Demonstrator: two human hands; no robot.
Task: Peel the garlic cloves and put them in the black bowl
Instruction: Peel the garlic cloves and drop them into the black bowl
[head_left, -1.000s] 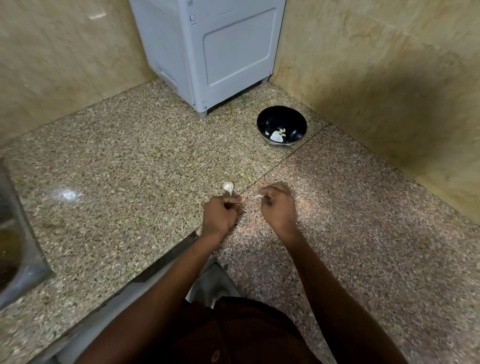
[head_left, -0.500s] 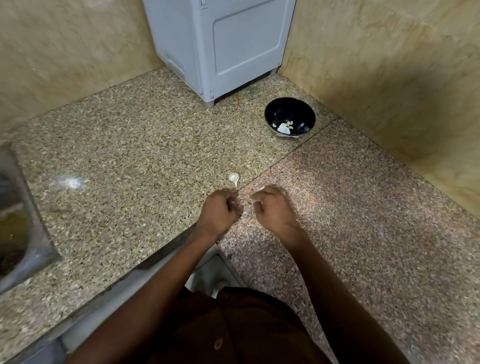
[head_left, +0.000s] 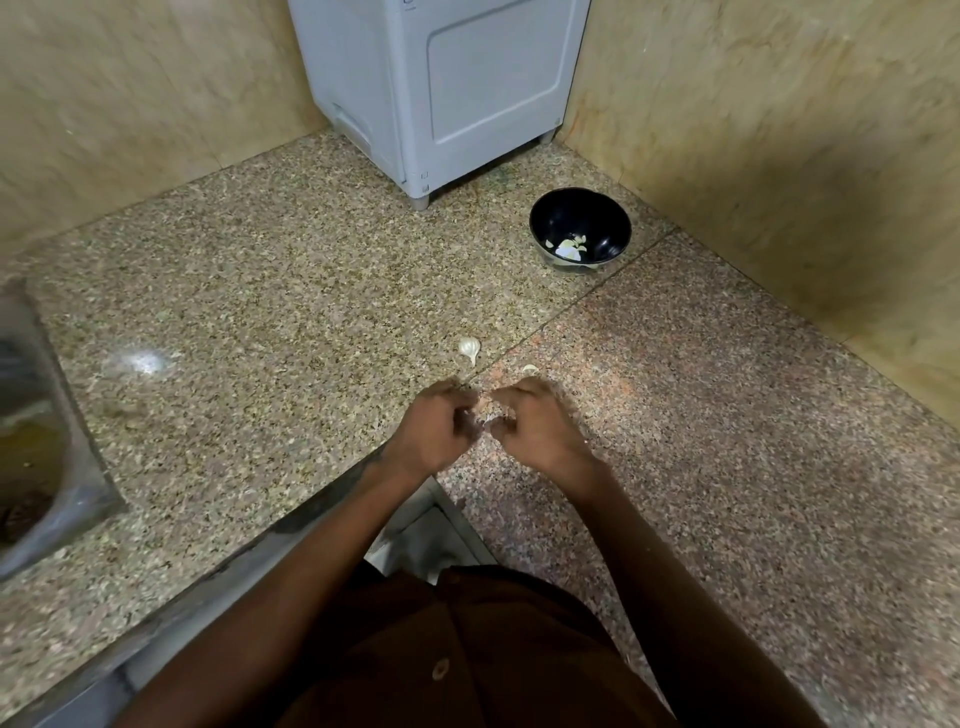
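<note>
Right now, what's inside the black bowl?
The black bowl holds a few pale pieces at its bottom, apparently garlic or skins; which, I cannot tell. The near rim hides part of the bottom.

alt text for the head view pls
Two bare hands, left hand and right hand, work a small garlic clove over a granite counter. Another clove lies just beyond; a black bowl holds pale pieces.

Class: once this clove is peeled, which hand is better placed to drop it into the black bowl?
Probably the right hand: the black bowl sits ahead on its side, so the left hand would cross over.
</note>
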